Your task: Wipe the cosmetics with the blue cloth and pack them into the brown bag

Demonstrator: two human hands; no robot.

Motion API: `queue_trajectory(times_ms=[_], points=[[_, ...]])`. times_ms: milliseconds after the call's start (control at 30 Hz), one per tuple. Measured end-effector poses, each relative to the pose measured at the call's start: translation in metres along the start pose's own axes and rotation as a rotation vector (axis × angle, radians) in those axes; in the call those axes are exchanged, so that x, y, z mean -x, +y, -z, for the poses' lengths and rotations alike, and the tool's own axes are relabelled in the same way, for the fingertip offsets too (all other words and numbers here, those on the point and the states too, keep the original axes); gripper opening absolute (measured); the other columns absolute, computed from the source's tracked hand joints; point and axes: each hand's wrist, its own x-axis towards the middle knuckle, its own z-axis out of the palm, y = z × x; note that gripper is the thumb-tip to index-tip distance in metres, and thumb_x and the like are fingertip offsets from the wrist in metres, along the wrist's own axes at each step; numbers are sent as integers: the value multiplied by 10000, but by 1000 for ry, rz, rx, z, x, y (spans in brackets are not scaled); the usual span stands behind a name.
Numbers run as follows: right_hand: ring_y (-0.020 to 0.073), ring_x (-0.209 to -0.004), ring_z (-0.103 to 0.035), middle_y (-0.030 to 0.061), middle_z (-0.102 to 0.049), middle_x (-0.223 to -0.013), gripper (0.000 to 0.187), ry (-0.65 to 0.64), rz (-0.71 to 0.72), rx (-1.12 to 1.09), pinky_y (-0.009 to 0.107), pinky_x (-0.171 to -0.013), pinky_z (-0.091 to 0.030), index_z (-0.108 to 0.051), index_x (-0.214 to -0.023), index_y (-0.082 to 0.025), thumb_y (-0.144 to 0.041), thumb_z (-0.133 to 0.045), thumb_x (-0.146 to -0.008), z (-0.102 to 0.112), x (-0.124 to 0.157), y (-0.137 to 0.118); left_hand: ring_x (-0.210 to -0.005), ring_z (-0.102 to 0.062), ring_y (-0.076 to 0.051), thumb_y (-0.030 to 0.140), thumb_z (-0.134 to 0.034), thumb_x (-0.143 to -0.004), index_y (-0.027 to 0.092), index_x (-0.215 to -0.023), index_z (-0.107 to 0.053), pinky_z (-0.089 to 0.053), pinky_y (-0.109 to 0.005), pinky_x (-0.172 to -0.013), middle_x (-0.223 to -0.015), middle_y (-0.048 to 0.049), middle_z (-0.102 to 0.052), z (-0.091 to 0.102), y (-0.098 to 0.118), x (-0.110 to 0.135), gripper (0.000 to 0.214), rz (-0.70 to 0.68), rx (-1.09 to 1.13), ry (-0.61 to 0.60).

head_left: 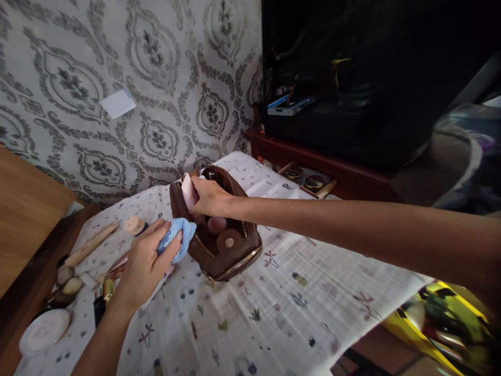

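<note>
A brown cosmetic bag (235, 266) with gold zippers lies unzipped on the white patterned cloth (235, 324). My right hand (211, 197) reaches into its far left part, fingers closed around a pale pink flat item (188, 192) whose lower end is hidden. Below that hand, a round pinkish thing (216, 225) shows inside the bag. Just left of the bag, my left hand (146, 261) grips a bunched light blue cloth (180, 237). Beyond its knuckles stands a small jar with a beige lid (135, 225).
Several cosmetics lie along the left edge, among them a round white container (45, 331) and a long beige item (92, 244). A dark screen (352, 94) stands behind at the right. An open drawer (307, 177) holds round items; a yellow bag (442, 329) is at lower right.
</note>
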Motion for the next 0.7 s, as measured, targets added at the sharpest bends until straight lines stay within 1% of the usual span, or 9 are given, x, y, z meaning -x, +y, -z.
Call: queue_trajectory(times_ms=[167,267,333,467,600,700], points=[[248,-1015,-653,115,-674,-1151,448,-57,-37,90,259,-725,-489,-548,-1124,-149,-117,-721,-712,-8,-7,1,-643,-469,-162,292,-475,-943,222,-658,-438,-365,-298,-610,-677,1,-481,0,1,-2,296,-2,-13,7],[267,-1029,-665,139,-674,-1174,484,-83,-83,85,267,-717,-499,-549,-1159,-137,-119,-727,-710,-12,-11,5,-640,-474,-166,308,-479,-934,223,-646,-438,-367,-303,-609,-674,-5,-493,1,2,-3,303,10,-21,3],[266,-1015,-674,138,-676,-1173,490,-78,-91,70,265,-704,-499,-549,-1164,-145,-149,-740,-713,-12,-12,6,-642,-475,-167,319,-478,-933,223,-639,-432,-367,-305,-614,-678,-7,-499,1,1,-4,312,15,-19,0],[251,-991,-678,126,-682,-1155,479,-41,-59,56,258,-695,-497,-544,-1146,-162,-206,-753,-717,-9,-12,6,-651,-467,-158,315,-465,-952,220,-667,-436,-368,-290,-621,-696,4,-494,0,-1,-2,302,30,0,-17],[238,-1021,-664,109,-689,-1138,545,-72,-11,90,248,-726,-493,-514,-1177,-155,-193,-765,-695,-1,-14,3,-672,-464,-156,329,-450,-974,218,-703,-440,-371,-281,-634,-711,8,-478,-1,-2,1,294,37,12,-25],[231,-997,-668,91,-687,-1131,598,-97,-26,133,236,-681,-485,-508,-1206,-170,-237,-789,-682,5,-15,1,-660,-447,-151,338,-428,-991,217,-703,-426,-364,-273,-623,-705,12,-456,-2,-1,2,313,47,18,-31]])
